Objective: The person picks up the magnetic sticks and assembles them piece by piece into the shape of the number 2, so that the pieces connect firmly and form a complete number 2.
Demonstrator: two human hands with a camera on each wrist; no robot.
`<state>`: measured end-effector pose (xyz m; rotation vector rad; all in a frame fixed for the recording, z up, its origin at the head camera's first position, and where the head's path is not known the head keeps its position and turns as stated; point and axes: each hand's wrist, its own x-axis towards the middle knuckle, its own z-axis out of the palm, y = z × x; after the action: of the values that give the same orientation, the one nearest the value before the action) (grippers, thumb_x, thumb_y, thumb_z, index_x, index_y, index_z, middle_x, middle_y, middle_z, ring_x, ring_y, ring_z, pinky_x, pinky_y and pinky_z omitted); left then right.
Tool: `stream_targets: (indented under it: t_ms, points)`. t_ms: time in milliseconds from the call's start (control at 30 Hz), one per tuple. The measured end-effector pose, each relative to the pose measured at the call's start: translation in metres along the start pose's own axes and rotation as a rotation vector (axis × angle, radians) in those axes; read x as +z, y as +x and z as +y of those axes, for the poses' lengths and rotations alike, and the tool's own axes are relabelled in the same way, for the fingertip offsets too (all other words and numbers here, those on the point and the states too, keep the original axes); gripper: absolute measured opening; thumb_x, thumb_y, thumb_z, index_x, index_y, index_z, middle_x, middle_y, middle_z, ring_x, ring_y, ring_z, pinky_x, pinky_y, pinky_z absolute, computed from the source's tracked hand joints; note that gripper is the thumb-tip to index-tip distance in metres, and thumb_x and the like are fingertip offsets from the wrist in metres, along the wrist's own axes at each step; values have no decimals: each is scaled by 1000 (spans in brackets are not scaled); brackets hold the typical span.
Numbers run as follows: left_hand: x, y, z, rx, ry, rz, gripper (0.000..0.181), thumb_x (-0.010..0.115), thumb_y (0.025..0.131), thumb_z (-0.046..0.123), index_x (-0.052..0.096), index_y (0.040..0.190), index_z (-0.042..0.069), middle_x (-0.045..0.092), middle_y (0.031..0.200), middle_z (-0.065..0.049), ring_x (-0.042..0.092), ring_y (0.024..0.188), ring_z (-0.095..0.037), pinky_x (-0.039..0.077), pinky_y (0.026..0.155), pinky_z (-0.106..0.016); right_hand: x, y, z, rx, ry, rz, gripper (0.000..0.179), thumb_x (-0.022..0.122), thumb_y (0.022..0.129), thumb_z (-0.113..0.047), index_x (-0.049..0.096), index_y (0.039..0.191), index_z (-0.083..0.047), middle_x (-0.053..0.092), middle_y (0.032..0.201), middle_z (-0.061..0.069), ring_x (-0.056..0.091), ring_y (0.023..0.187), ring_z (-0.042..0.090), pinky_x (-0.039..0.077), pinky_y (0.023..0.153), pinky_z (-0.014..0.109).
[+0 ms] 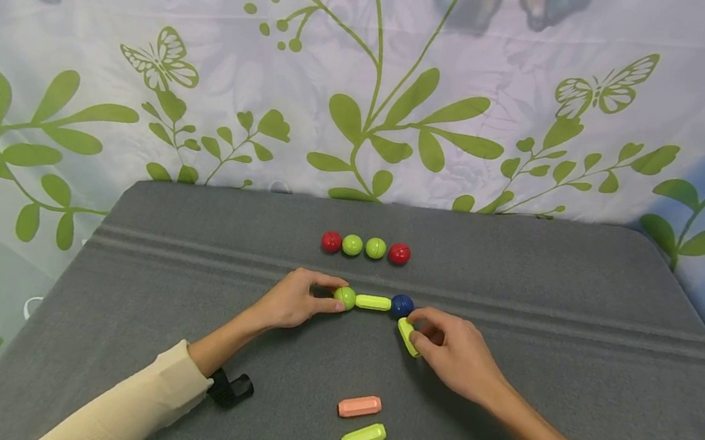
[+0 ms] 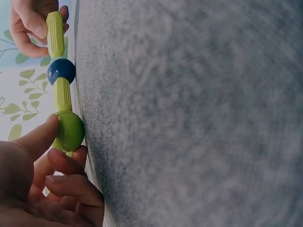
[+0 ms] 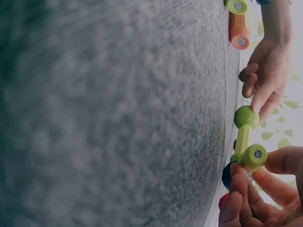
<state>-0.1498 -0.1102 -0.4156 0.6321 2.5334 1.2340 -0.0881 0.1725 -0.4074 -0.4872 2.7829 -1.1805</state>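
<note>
My left hand [image 1: 298, 300] pinches a green ball [image 1: 346, 298] between thumb and fingers. A ribbed yellow-green rod [image 1: 373, 303] runs from that ball to a dark blue ball [image 1: 402, 306], all in one line on the grey table. In my right hand [image 1: 460, 355] is a second yellow-green rod [image 1: 408, 337], pinched at a slant with its upper end right at the blue ball. A small round metal disc [image 3: 258, 153] shows in this rod's near end in the right wrist view.
Behind the joined pieces stand two red balls [image 1: 331, 242] with two green balls [image 1: 352, 245] between them, in a row. Nearer the front lie an orange rod [image 1: 359, 406] and two more yellow-green rods [image 1: 363, 438]. A leaf-patterned cloth [image 1: 212, 65] hangs behind the table.
</note>
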Motion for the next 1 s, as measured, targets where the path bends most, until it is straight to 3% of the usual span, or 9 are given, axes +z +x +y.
stream_targets:
  t_ms: [233,567,867,1000]
  points:
    - [0,0,0,12,0,-1,38,73,91,20,68,126,7,65,125,-9,57,120,-25,44,98,-46,0,0,1,0,24,23,20,64,95,-10,69,114,-11,65,83,-6,55,65,9,45,57,29]
    - [0,-1,0,4,5,0,37,73,91,20,68,125,7,65,125,-9,57,119,-24,44,98,-47,2,2,1,-10,97,-48,22,67,95,-16,70,116,-9,66,85,-5,57,67,9,47,58,29]
    - [0,0,-1,10,12,-1,38,73,91,21,68,126,7,66,124,-9,58,118,-23,44,98,-45,5,3,0,-42,82,-91,29,72,91,-17,69,118,-7,63,86,-6,55,67,8,46,59,28]
    - [0,0,-1,12,4,-10,38,72,92,23,68,126,7,66,122,-9,62,83,-16,50,76,-36,5,3,2,-54,77,-88,29,72,91,-16,69,118,-7,63,85,-6,54,67,7,45,59,27]
